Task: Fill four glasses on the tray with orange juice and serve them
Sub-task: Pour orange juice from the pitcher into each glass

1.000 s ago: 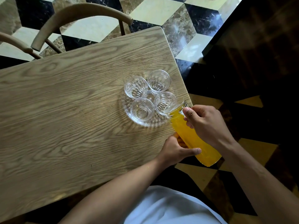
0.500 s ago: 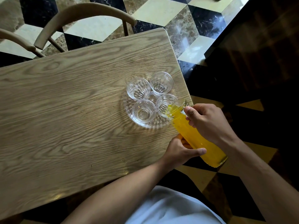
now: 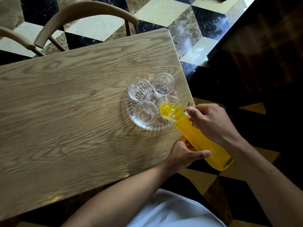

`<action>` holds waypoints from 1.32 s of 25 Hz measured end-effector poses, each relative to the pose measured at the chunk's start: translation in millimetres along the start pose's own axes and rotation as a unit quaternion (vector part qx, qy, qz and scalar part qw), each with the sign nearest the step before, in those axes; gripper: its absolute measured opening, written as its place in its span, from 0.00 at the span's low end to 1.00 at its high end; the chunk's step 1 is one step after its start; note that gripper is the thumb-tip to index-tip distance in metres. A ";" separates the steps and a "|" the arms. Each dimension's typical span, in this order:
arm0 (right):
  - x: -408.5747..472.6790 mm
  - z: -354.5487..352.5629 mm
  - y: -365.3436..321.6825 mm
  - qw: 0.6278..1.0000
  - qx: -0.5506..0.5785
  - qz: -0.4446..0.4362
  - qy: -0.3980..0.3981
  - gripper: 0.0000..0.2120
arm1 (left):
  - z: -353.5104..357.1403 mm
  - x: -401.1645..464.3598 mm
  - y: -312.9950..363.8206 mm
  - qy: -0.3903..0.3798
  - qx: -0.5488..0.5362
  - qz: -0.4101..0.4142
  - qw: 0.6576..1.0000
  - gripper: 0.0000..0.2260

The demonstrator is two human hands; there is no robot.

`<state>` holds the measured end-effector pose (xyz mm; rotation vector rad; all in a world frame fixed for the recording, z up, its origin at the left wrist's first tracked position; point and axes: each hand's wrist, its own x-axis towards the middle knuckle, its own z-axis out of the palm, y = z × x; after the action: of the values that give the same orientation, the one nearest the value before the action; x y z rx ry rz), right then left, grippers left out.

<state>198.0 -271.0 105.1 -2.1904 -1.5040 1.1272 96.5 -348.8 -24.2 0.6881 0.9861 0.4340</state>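
A round clear glass tray sits near the right end of the wooden table and carries four small ribbed glasses. The near-right glass holds orange juice at its bottom; the near-left glass, far-left glass and far-right glass hold none. A tall glass bottle of orange juice is tilted with its mouth over the near-right glass. My right hand grips the bottle near its neck. My left hand holds the bottle's lower body from the left.
The wooden table stretches left of the tray. Two curved wooden chair backs stand beyond its far edge. A patterned tile floor lies around it, with a dark cabinet at the right. White cloth covers my lap.
The bottle has tipped further and its mouth reached over the near-right glass; juice now lies in that glass, which was empty a second ago. Both hands kept their grip.
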 end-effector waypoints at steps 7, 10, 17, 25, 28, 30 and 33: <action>1.8 -1.5 -1.2 1.000 -0.005 0.001 -0.003 0.20 | 1.1 -2.0 3.0 -0.006 0.007 0.007 1.000 0.18; 3.2 -3.7 -1.9 1.000 -0.005 0.001 -0.004 0.21 | 2.2 -3.2 7.1 -0.011 0.005 0.005 1.000 0.16; 5.6 -4.0 -3.8 1.000 -0.003 0.006 -0.007 0.21 | 1.4 -2.9 10.4 -0.029 0.013 0.009 0.999 0.13; 5.6 -4.1 -6.2 1.000 -0.023 0.011 -0.008 0.21 | 4.0 -2.4 8.8 -0.031 0.021 0.008 0.999 0.10; 6.4 -5.0 -6.6 1.000 -0.022 0.014 -0.008 0.20 | 3.4 -0.3 6.3 -0.029 0.016 0.005 0.999 0.12; 5.9 -5.4 -6.8 1.000 -0.020 0.015 -0.008 0.20 | 3.7 0.0 5.3 -0.027 0.007 0.002 1.000 0.14; 5.6 -5.7 -7.2 1.000 -0.019 0.019 -0.008 0.20 | 4.8 0.3 4.6 -0.030 0.015 0.004 0.999 0.13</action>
<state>198.1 -261.8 110.7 -2.2491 -1.5088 1.1382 100.7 -346.9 -19.3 0.7270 0.9355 0.4040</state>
